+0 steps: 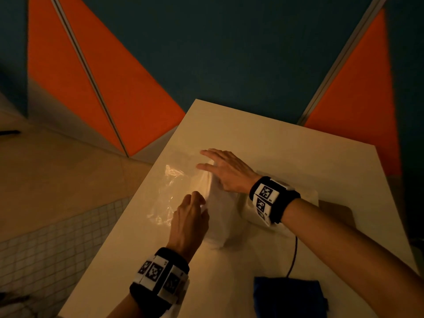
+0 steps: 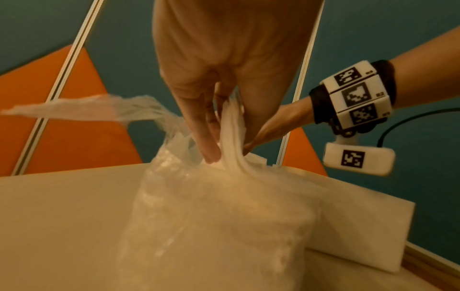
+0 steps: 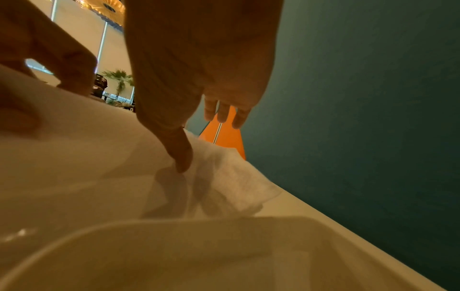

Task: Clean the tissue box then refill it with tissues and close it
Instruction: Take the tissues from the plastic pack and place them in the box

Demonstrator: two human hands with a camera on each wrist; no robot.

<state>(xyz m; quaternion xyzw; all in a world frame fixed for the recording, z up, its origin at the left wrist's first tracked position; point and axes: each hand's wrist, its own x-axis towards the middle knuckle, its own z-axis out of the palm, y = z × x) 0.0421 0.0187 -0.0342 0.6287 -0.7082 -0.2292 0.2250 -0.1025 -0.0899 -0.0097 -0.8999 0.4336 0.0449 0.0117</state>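
A stack of white tissues [image 1: 220, 216] lies half inside a clear plastic wrapper [image 1: 169, 191] in the middle of the table. My left hand [image 1: 195, 203] pinches the near edge of the tissues [image 2: 231, 128] between thumb and fingers, with the wrapper [image 2: 199, 216] bunched around them. My right hand [image 1: 220, 168] lies over the far end of the stack with fingers straight. Its thumb [image 3: 181, 157] presses on the tissues [image 3: 224, 177]. The white tissue box [image 1: 247, 210] sits open under my right wrist, its rim [image 3: 174, 226] close in the right wrist view.
A folded blue cloth [image 1: 289, 297] lies at the near edge of the pale table [image 1: 275, 138]. A dark cable [image 1: 293, 255] runs from my right wrist toward it. A brown flat piece [image 1: 335, 212] lies right of the box. Teal and orange wall panels stand behind.
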